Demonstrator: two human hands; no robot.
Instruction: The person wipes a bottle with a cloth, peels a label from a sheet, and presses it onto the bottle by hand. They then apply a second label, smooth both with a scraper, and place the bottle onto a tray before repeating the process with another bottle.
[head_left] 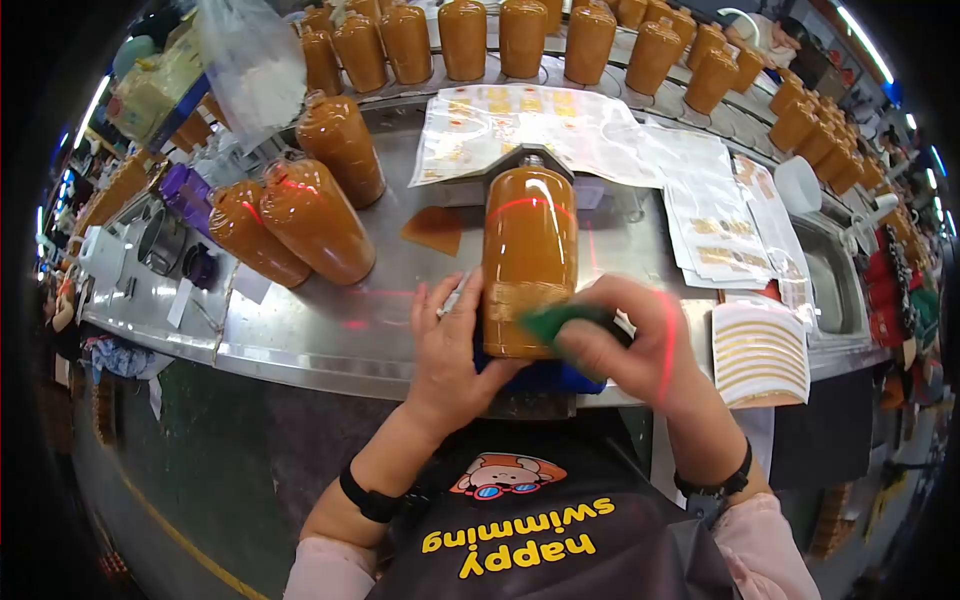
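Note:
A glossy brown bottle (531, 240) lies in a dark holder, its neck pointing away from me, with a red laser line across its upper part. My left hand (450, 345) rests against the bottle's lower left side, its fingers apart, with something small and white between two of them. In my right hand (635, 340) is a green scraper (558, 322), pressed on the bottle's lower right part and slightly blurred. Gold lettering or a decal (515, 300) shows on the bottle beside the scraper. Blue material (560, 377) lies beneath the bottle's near end.
Three brown bottles (318, 220) stand to the left. Sheets of decals (715, 220) lie right and behind, with a striped sheet (761, 352) near the front edge. Rows of bottles (523, 40) line the back. A sink (835, 270) is at the right; another person (770, 38) sits behind.

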